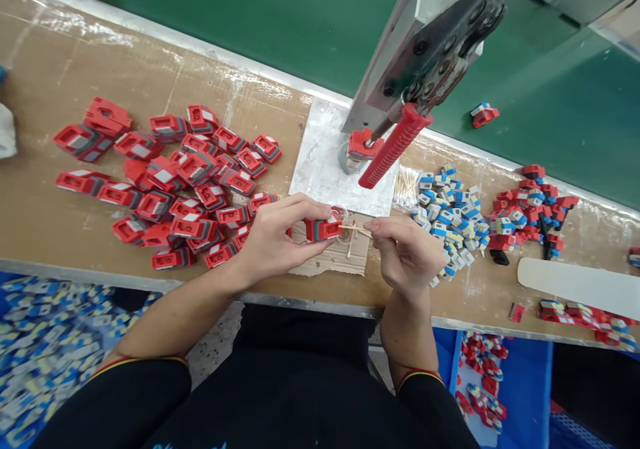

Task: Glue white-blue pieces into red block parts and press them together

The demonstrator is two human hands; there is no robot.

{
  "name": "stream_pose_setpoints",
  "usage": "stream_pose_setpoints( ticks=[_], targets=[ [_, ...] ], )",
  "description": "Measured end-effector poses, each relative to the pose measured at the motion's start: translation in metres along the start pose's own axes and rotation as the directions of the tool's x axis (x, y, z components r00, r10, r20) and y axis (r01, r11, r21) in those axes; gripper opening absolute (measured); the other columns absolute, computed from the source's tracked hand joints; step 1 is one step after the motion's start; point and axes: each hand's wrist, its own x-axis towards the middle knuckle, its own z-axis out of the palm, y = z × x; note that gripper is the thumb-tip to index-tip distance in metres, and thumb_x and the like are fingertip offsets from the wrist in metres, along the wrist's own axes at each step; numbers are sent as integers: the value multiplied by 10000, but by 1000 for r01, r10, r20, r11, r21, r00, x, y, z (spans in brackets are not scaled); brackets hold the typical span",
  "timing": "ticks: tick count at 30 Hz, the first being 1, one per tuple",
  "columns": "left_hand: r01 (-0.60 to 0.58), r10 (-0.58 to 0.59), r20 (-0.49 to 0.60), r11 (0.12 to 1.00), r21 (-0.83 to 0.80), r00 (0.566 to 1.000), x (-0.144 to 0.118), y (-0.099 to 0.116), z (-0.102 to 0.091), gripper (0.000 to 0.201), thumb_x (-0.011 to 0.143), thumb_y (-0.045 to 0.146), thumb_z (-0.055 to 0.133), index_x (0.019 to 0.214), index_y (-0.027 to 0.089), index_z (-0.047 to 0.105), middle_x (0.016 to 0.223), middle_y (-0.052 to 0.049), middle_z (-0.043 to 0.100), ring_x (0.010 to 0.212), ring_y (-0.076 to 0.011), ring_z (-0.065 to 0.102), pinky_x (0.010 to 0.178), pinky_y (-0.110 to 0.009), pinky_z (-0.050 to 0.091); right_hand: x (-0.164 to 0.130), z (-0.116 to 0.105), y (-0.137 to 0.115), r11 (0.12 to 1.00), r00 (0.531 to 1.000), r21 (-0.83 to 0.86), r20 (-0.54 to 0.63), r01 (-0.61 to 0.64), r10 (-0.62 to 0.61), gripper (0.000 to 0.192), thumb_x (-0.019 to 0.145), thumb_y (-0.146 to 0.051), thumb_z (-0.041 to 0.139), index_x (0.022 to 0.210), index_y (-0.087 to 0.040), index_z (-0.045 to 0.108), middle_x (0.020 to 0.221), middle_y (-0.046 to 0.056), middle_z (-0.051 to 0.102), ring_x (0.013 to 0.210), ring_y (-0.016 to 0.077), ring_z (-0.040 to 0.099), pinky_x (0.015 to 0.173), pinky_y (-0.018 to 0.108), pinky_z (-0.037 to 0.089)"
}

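My left hand (284,235) grips a red and grey plastic toy part (323,227) between thumb and fingers, above a piece of cardboard (330,262). Pinched in my right hand (409,252) is a thin cotton swab (356,227), its far end touching the right side of the toy part. A small clear round dish (344,234) sits just behind the swab, partly covered by it. On the cardboard lies another swab (349,247). To the left of my left hand spreads a pile of similar red and grey parts (193,169).
A toggle press with a red handle (395,145) stands on a white plate (320,149), a red part (363,143) under it. Right of it lie swabs (407,185), white-blue pieces (453,215) and red assemblies (533,202). Behind runs a green belt (280,22). Blue bins (525,389) stand below.
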Motion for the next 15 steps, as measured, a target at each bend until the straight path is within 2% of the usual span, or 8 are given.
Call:
stream_pose_setpoints(
  ticks=[6,11,15],
  targets=[
    [10,-10,4,1000,15,1000,-1,-1,0,205,822,201,875,999,239,781,986,-41,847,898,-222,818,793,-318,657,0,-2,0,1000,999,26,49,-6,5,243,961,-46,665,1012,-261,765,829,-4,829,752,181,814,657,288,670],
    [4,-4,5,1000,14,1000,-1,0,0,200,832,186,866,1010,217,780,994,-50,846,904,-209,815,810,-306,656,3,-1,-2,1000,1000,27,-16,4,-3,277,931,10,672,1012,-240,758,866,9,843,775,169,823,682,263,678],
    [6,-6,-1,1000,20,1000,-2,0,0,194,841,175,860,1014,207,780,997,-47,843,915,-196,812,823,-290,654,3,-2,-3,1000,1000,6,10,13,-14,280,941,8,652,998,-246,756,862,2,844,775,179,829,666,276,681]
  ],
)
